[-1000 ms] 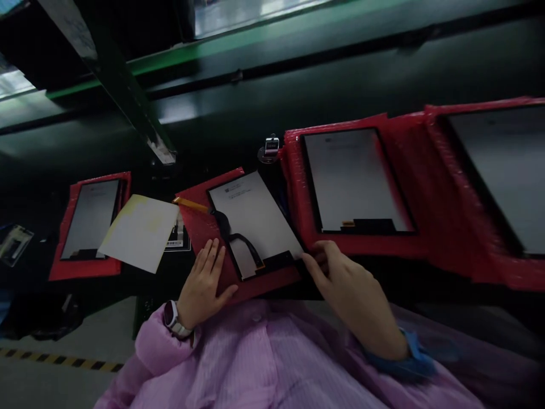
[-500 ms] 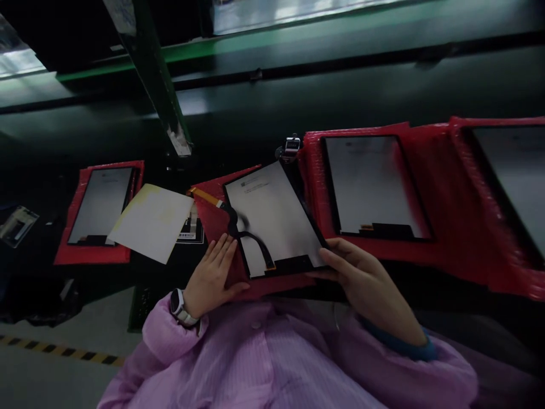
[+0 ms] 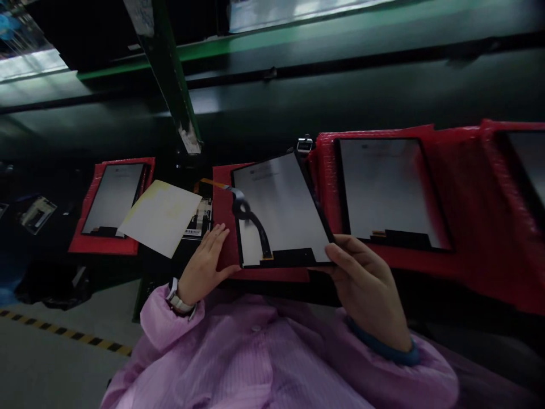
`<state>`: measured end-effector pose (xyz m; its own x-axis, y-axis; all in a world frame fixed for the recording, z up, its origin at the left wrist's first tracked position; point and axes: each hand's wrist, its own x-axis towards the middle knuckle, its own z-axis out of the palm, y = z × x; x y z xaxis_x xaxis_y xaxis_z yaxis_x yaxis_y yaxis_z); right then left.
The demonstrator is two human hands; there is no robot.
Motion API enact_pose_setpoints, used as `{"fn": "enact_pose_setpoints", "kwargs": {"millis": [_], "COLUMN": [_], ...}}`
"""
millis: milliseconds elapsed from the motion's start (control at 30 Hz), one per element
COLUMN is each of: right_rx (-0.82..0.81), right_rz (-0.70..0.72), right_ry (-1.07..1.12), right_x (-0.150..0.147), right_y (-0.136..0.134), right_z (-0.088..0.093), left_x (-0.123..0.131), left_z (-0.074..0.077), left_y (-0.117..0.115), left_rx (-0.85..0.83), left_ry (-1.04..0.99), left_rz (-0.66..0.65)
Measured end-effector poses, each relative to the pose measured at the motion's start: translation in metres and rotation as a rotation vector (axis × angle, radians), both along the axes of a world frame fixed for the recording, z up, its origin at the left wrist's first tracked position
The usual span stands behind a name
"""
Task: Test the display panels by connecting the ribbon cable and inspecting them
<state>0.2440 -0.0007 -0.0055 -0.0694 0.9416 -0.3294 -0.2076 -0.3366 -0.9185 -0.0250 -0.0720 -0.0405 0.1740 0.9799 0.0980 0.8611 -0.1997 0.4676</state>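
My right hand (image 3: 361, 278) pinches the lower right corner of a display panel (image 3: 285, 210), thumb on top. The panel has a grey-white back and black edges, and it is tilted over a red bubble-wrap sheet (image 3: 223, 199). From its lower left a dark flex cable (image 3: 258, 227) curves up, ending in an orange strip (image 3: 213, 183). My left hand (image 3: 206, 264) lies with fingers stretched out at the left edge of the red sheet, holding nothing. Left of it, a whitish square sheet (image 3: 164, 216) partly covers a circuit board (image 3: 200, 221).
More display panels on red bubble wrap lie at the left (image 3: 114, 196) and right (image 3: 392, 187), with another panel (image 3: 528, 165) at the far right. A small metal-cased device (image 3: 304, 145) stands behind my panel. A green post (image 3: 172, 85) rises at the back.
The view has shifted, so the bench items sit differently in it. The panel's left side has turned up slightly in my right hand. My left hand has slid left, off the panel's edge.
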Motion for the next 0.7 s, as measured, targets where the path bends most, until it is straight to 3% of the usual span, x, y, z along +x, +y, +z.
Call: {"fn": "enact_pose_setpoints", "kwargs": {"millis": [133, 267, 367, 533, 600, 700], "right_rx": [0.207, 0.64, 0.908, 1.183, 1.266, 1.431], "right_rz": [-0.012, -0.012, 0.048, 0.136, 0.156, 0.174], "right_ry": [-0.311, -0.688, -0.726, -0.676, -0.642, -0.593], "right_x": [-0.009, -0.034, -0.058, -0.078, -0.077, -0.075], "right_y": [-0.013, -0.031, -0.039, -0.033, -0.026, -0.013], "right_z": [0.019, 0.045, 0.049, 0.036, 0.03, 0.02], "left_x": [0.014, 0.022, 0.021, 0.016, 0.013, 0.005], "left_z": [0.001, -0.001, -0.005, -0.005, 0.0, 0.004], "left_y": [-0.014, -0.013, -0.013, -0.014, -0.012, -0.006], "left_rx": [0.009, 0.002, 0.007, 0.089, 0.166, 0.221], "left_ry": [-0.065, -0.068, -0.044, -0.026, -0.013, 0.103], "left_rz": [0.041, -0.081, -0.136, -0.16, -0.075, 0.248]}}
